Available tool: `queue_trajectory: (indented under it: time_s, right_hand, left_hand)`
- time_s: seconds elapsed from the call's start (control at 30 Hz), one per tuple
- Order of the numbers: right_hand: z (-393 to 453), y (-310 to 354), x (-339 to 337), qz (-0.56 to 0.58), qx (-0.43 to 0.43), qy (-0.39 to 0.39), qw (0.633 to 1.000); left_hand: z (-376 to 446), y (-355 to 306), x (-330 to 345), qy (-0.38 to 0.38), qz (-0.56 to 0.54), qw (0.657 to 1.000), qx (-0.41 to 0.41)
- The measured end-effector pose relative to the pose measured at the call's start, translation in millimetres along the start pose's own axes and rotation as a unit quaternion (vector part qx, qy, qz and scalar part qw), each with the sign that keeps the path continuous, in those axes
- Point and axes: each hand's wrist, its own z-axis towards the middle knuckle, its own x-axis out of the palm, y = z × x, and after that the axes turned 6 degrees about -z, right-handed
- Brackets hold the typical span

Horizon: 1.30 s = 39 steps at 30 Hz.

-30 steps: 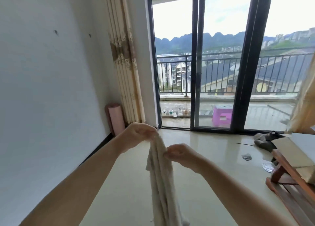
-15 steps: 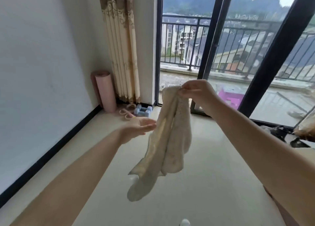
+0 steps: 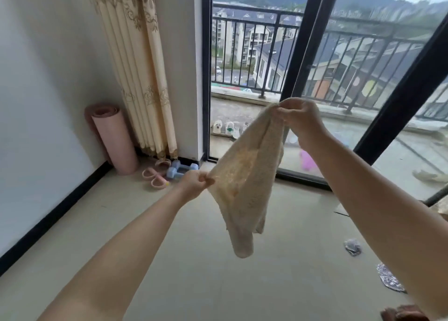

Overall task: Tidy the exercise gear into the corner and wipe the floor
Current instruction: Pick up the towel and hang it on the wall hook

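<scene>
A cream cloth (image 3: 244, 187) hangs in the air in front of me, spread between both hands. My right hand (image 3: 301, 121) pinches its top corner, held high. My left hand (image 3: 194, 183) pinches its left edge, lower down. In the far left corner a rolled pink mat (image 3: 114, 141) stands upright against the wall. Beside it on the floor lie blue dumbbells (image 3: 180, 169) and a pink hand grip (image 3: 155, 176), below the curtain.
A beige curtain (image 3: 138, 66) hangs in the corner. Black-framed glass doors (image 3: 300, 61) face a railed balcony with shoes and a pink stool. Small scraps (image 3: 352, 246) and a patterned piece (image 3: 389, 278) lie on the tiled floor at right. Brown furniture shows at the bottom right corner.
My left hand, open beside the cloth half a second ago, has taken hold of its left edge and pulled it out sideways. The view has moved closer to the corner.
</scene>
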Motion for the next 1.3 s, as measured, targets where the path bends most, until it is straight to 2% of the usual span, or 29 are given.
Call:
queue_trajectory:
  time_s: [0.07, 0.13, 0.33, 0.43, 0.57, 0.63, 0.7, 0.77, 0.87, 1.0, 1.17, 1.3]
  right_hand:
    - [44.6, -20.0, 12.8, -0.047, 0.016, -0.023, 0.998]
    - [87.5, -40.4, 37.3, -0.085, 0.028, -0.031, 0.995]
    - [215.8, -68.7, 136.8, -0.142, 0.037, -0.035, 0.989]
    - [277.7, -59.3, 188.8, -0.158, 0.035, -0.019, 0.987]
    - [341.2, -23.6, 268.2, -0.198, 0.023, 0.084, 0.976]
    - [359.7, -3.3, 311.1, -0.189, -0.031, 0.199, 0.961]
    - [379.6, 18.2, 357.9, -0.099, -0.083, 0.338, 0.932]
    - [400.7, 36.4, 404.6, -0.015, -0.090, 0.425, 0.900]
    - [433.1, 60.7, 467.2, 0.029, -0.088, 0.442, 0.892]
    - [474.3, 98.8, 541.1, 0.060, -0.157, 0.476, 0.863]
    - [532.4, 162.6, 619.2, 0.163, -0.172, 0.498, 0.834]
    - [562.6, 224.8, 667.6, 0.122, -0.288, 0.543, 0.779]
  left_hand:
    - [34.0, -6.9, -27.1, 0.060, 0.021, 0.997, -0.036]
    - [67.1, -19.6, -56.4, 0.077, 0.053, 0.995, -0.044]
    - [172.3, -47.5, -178.2, -0.065, 0.043, 0.997, 0.013]
    - [226.8, -51.8, -246.0, -0.093, -0.002, 0.995, 0.022]
    - [285.4, -60.9, -317.8, -0.122, -0.003, 0.991, 0.055]
    - [309.7, -60.9, -345.6, -0.129, 0.025, 0.989, 0.065]
    - [330.0, -57.7, -371.5, -0.122, 0.051, 0.990, 0.058]
    - [347.0, -51.4, -398.5, -0.136, 0.051, 0.988, 0.046]
    - [365.2, -37.8, -445.8, -0.203, 0.051, 0.977, 0.033]
    - [378.1, -23.0, -512.6, -0.252, 0.056, 0.966, -0.002]
    - [389.1, -2.8, -590.4, -0.358, -0.001, 0.931, -0.072]
    - [399.2, 24.7, -622.1, -0.445, -0.029, 0.885, -0.134]
